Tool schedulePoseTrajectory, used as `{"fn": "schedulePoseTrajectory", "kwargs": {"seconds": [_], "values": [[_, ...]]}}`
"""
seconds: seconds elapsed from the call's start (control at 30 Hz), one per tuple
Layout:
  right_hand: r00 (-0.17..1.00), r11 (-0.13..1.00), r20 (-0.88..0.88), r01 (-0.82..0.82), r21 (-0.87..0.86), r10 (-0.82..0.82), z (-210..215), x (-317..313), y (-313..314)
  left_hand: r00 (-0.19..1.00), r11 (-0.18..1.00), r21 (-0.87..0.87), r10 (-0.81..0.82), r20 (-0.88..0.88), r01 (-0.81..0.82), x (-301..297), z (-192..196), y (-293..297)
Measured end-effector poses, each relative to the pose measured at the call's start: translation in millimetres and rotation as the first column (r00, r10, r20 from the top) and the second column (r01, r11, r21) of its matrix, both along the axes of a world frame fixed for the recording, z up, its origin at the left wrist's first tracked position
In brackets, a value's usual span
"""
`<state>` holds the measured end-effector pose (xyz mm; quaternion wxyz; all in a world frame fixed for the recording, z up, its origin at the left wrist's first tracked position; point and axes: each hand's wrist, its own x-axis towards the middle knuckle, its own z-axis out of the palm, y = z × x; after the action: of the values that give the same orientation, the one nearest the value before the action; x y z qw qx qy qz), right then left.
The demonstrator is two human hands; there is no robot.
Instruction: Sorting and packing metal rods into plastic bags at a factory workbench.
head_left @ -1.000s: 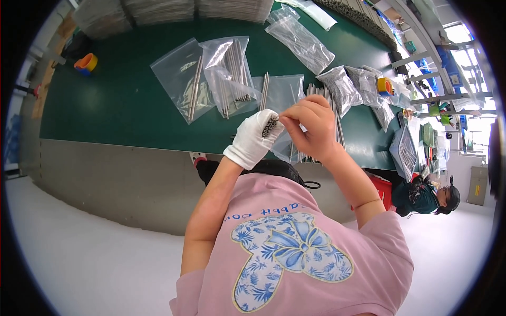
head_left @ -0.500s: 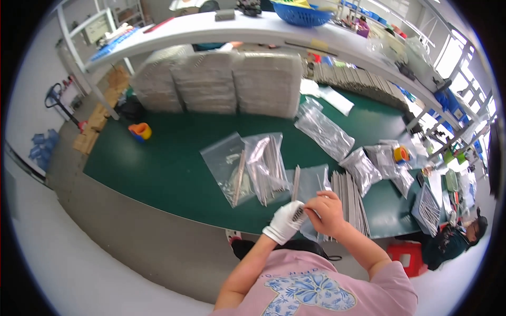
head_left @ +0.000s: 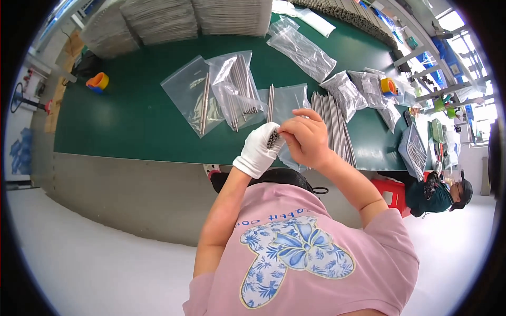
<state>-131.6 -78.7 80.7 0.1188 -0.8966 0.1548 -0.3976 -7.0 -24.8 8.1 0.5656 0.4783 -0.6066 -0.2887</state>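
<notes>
My left hand (head_left: 259, 150), in a white glove, is closed around a bundle of thin metal rods (head_left: 273, 139) whose ends show at the fist. My bare right hand (head_left: 305, 138) pinches at the ends of that bundle with thumb and fingers. Both hands hover above the near edge of the green table (head_left: 132, 116). Just beyond them a clear bag (head_left: 289, 100) lies with a few rods on it, and a row of loose metal rods (head_left: 333, 125) lies to the right.
Clear bags holding rods (head_left: 200, 95) (head_left: 237, 87) lie left of centre. More bags (head_left: 301, 48) (head_left: 345, 92) lie farther back and right. Grey stacks (head_left: 158, 18) line the far edge. An orange tape roll (head_left: 98, 81) sits left. A seated person (head_left: 440, 189) works at right.
The view has swung and come closer to the table. My hands stay together on the rod bundle, the right fingers shifting at its ends.
</notes>
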Motion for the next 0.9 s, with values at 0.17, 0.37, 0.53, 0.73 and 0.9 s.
{"fn": "schedulePoseTrajectory", "kwargs": {"seconds": [0.17, 0.37, 0.53, 0.73, 0.9], "values": [[0.995, 0.995, 0.052, 0.077, 0.063, -0.08, 4, -12, 1, 0.999, 0.987, 0.158, -0.028, -0.039, 0.034, -11, -6, 9], [0.998, 0.996, -0.058, 0.026, 0.081, -0.022, -3, -15, 7, 1.0, 0.999, 0.033, -0.005, -0.01, 0.005, -16, -2, 13], [0.999, 0.996, -0.05, 0.023, 0.089, -0.019, -5, -14, 3, 1.0, 1.0, 0.028, -0.005, -0.015, 0.006, -13, -1, 9], [0.999, 0.999, -0.033, -0.011, -0.039, 0.009, -6, -10, 1, 1.0, 1.0, 0.022, -0.014, -0.019, 0.015, -11, -5, 6], [0.999, 0.999, -0.026, -0.023, -0.027, 0.022, -9, -9, -2, 0.999, 1.0, 0.019, -0.014, -0.03, 0.015, -10, -6, 4]]}}
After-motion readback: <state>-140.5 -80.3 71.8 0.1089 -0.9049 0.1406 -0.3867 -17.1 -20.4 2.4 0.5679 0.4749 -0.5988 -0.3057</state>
